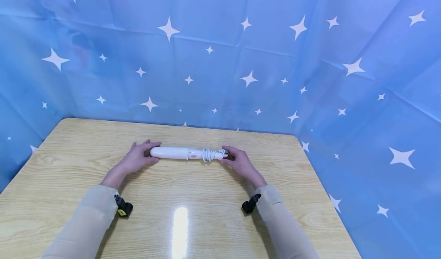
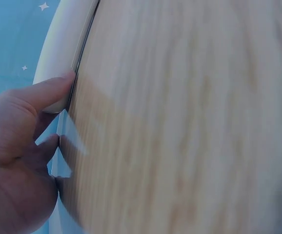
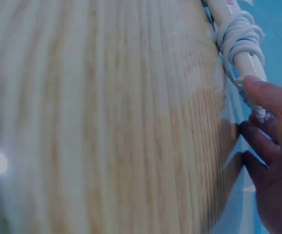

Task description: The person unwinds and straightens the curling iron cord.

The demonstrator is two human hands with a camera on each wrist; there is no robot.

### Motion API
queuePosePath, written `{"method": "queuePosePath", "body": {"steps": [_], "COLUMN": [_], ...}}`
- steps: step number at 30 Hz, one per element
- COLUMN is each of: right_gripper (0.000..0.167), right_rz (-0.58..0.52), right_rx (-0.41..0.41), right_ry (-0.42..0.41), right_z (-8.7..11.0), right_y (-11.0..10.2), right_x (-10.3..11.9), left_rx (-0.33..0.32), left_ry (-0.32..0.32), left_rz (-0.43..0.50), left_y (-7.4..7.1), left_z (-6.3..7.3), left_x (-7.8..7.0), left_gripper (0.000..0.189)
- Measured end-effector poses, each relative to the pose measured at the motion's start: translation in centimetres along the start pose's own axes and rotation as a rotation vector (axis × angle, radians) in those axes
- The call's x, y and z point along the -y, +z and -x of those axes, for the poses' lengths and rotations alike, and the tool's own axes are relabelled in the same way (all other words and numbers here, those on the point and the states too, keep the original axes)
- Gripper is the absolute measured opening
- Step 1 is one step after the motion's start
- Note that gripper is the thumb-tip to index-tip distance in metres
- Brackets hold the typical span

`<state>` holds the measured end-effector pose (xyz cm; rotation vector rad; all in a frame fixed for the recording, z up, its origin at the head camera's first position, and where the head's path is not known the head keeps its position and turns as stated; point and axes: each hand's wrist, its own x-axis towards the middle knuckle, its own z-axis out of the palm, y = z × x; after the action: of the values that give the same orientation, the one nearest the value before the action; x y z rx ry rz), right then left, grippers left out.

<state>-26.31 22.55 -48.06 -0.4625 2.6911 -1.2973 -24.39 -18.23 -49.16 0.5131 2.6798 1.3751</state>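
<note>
A white hair iron (image 1: 170, 153) lies crosswise on the wooden table, its wide smooth part to the left and a small pink patch on the narrower handle. Its white cord (image 1: 208, 155) is wound in several loops round the handle. My left hand (image 1: 137, 157) pinches the rounded left end between thumb and fingers. At the opposite end, my right hand (image 1: 240, 161) pinches the handle's tip, with the thumb on the near side in the right wrist view. The fingers behind the iron are partly hidden in both wrist views.
The wooden table (image 1: 213, 197) has a far edge just beyond the iron. A blue curtain (image 1: 206, 67) with white stars hangs behind it and along the sides. Black wrist cameras sit on both cuffs, and a bright light reflection shows on the tabletop.
</note>
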Motion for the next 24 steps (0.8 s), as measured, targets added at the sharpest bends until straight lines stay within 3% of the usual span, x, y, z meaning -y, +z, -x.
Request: {"method": "queuePosePath", "body": {"steps": [9,24], "right_gripper": [0.047,0.038], "right_rz": [-0.044,-0.137], "right_rx": [-0.013,-0.049], "right_ry": [0.022,0.045], "right_z": [0.0,1.0], "right_y": [-0.1,0.3], "right_x": [-0.2,0.1], "left_rx": [-0.006,0.000], "left_ry": [0.001,0.001], "left_rz": [0.000,0.045], "left_y": [-0.1,-0.6], "left_z": [-0.1,1.1], "left_x": [0.1,-0.3], "left_gripper": [0.055,0.052]}}
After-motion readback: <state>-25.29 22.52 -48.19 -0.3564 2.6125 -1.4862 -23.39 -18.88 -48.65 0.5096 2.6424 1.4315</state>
